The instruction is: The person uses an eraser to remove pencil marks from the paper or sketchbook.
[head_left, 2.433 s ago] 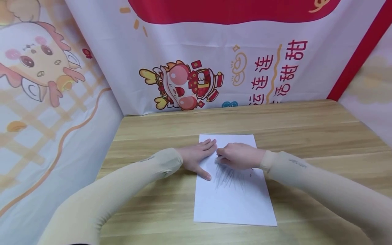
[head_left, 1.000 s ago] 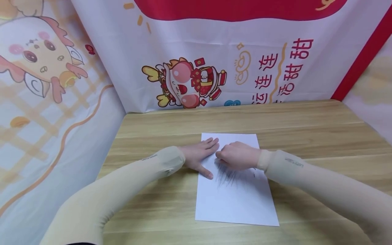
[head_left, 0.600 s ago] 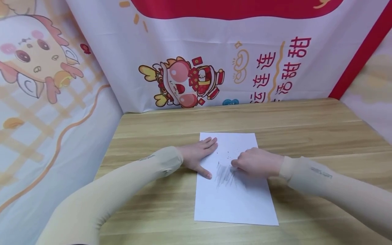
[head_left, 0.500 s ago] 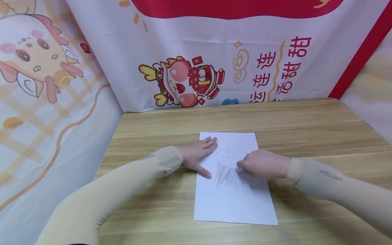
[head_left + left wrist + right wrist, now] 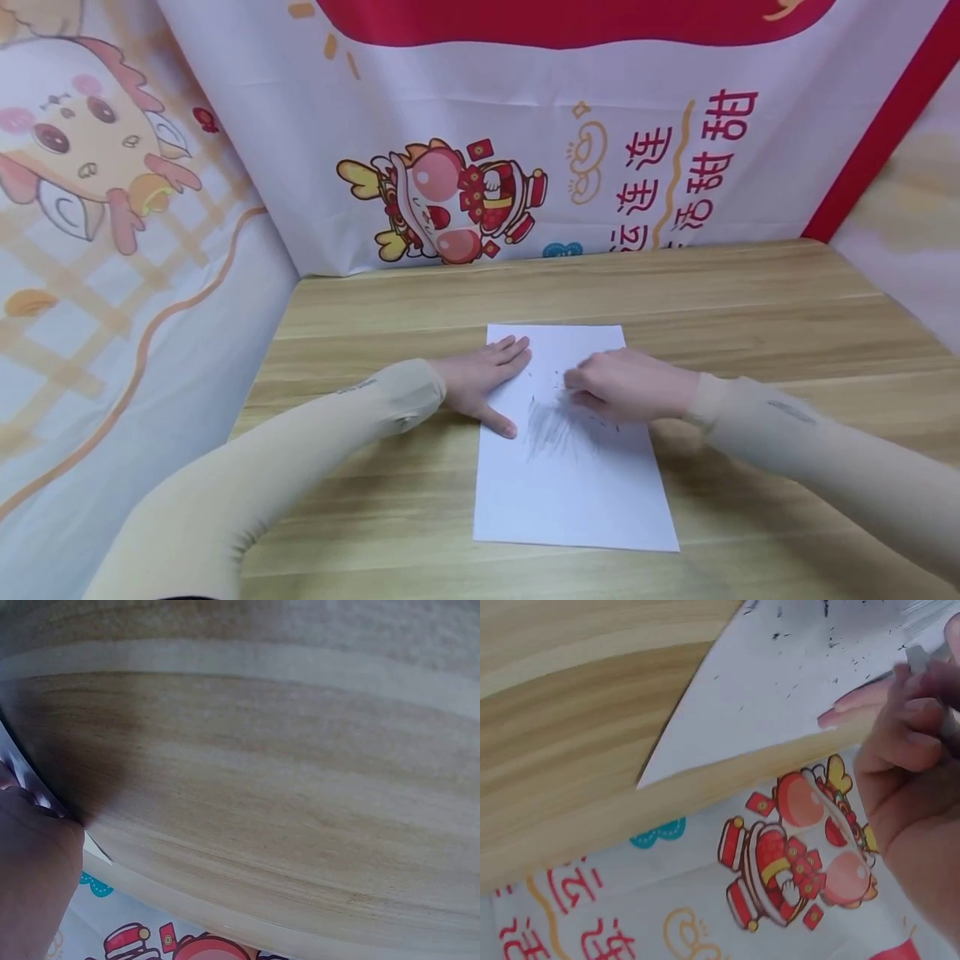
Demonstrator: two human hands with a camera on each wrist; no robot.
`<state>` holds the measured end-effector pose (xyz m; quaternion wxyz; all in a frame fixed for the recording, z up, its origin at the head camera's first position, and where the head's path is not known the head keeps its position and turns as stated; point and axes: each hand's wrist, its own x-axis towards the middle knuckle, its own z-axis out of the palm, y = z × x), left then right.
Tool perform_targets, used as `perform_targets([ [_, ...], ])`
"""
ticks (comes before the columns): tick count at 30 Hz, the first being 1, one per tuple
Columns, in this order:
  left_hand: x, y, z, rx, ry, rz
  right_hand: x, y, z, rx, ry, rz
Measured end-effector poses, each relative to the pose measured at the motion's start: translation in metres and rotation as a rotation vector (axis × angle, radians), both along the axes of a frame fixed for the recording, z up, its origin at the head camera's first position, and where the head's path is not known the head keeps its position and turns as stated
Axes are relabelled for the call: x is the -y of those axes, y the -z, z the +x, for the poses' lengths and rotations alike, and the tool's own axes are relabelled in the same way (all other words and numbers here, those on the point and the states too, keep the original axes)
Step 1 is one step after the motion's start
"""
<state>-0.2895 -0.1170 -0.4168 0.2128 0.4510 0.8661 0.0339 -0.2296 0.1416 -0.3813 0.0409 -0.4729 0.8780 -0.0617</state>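
Observation:
A white sheet of paper [image 5: 573, 508] lies on the table, with grey pencil shading [image 5: 553, 432] across its middle. My left hand [image 5: 482, 383] rests on the sheet's left edge, fingers spread and thumb pointing toward the near side. Over the shading, my right hand [image 5: 630, 385] pinches a small whitish eraser [image 5: 916, 658] between thumb and curled fingers; it shows in the right wrist view, while the hand hides it in the head view. Dark crumbs [image 5: 832, 645] are scattered on the paper around it.
The wooden table [image 5: 390, 308] extends on all sides of the sheet. Behind it hangs a white cloth [image 5: 480, 100] printed with a red cartoon figure and characters. Another printed cloth [image 5: 225, 283] hangs at the left.
My right hand, with the eraser, has rubbed back and forth, moving right and then slightly back up and left. More crumbs show on the paper. My left hand has stayed in place.

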Motion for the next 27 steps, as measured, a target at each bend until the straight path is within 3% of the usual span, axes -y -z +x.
perform_targets([
  [7, 0.002, 0.001, -0.001, -0.008, 0.019, 0.020, 0.035, 0.012, -0.018, -0.129, -0.098, -0.056],
  [16, 0.003, -0.007, 0.004, -0.006, 0.008, 0.009, 0.023, 0.010, -0.006, -0.069, -0.097, 0.047],
  [23, 0.006, -0.007, 0.004, -0.020, 0.030, 0.009, 0.041, 0.012, -0.017, -0.114, -0.140, 0.028],
  [27, 0.003, -0.007, 0.004, -0.030, 0.038, 0.003, 0.032, 0.009, -0.011, -0.092, -0.127, 0.080],
])
